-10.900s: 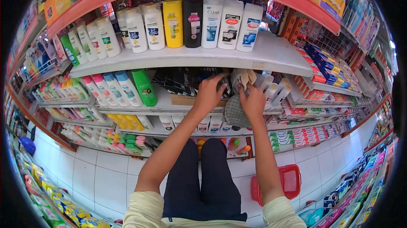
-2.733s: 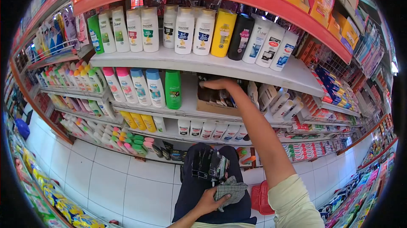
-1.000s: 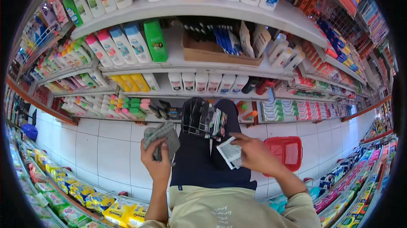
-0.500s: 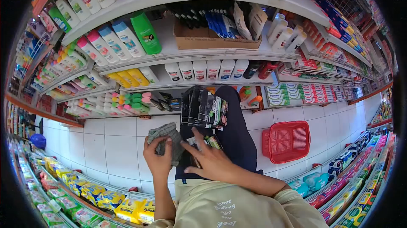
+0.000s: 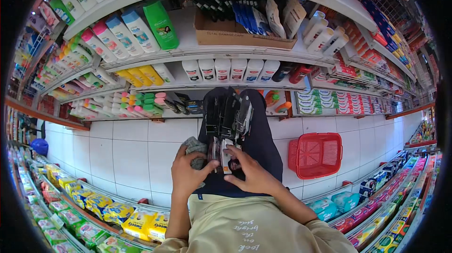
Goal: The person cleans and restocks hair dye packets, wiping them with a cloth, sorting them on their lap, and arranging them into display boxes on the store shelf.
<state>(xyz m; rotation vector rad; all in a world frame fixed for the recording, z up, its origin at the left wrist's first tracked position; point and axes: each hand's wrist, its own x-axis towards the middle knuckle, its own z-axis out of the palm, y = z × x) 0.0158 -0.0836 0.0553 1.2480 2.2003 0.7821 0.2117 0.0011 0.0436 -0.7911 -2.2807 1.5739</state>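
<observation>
On my lap stands a stack of black sachets [image 5: 228,114], their edges turned up. Closer to my body is a smaller bunch of thin packets [image 5: 227,156], one with a white and orange face. My left hand [image 5: 190,170] is closed around a crumpled grey cloth [image 5: 194,147], its thumb reaching to the near end of the packets. On the other side, my right hand [image 5: 252,173] touches the packets with its fingertips, thumb and fingers apart. The fingers partly cover the small bunch.
A red shopping basket [image 5: 315,156] sits on the tiled floor to my right. Ahead, shelves hold white bottles [image 5: 222,70], a green shampoo bottle [image 5: 161,26] and a cardboard box [image 5: 245,39] of sachets. Yellow packs [image 5: 139,220] line a shelf behind me at left.
The black sachets now stand on edge, tilted from showing their printed fronts. My left hand moved right with the cloth to the packets. My right hand shifted right, its fingers onto the small bunch.
</observation>
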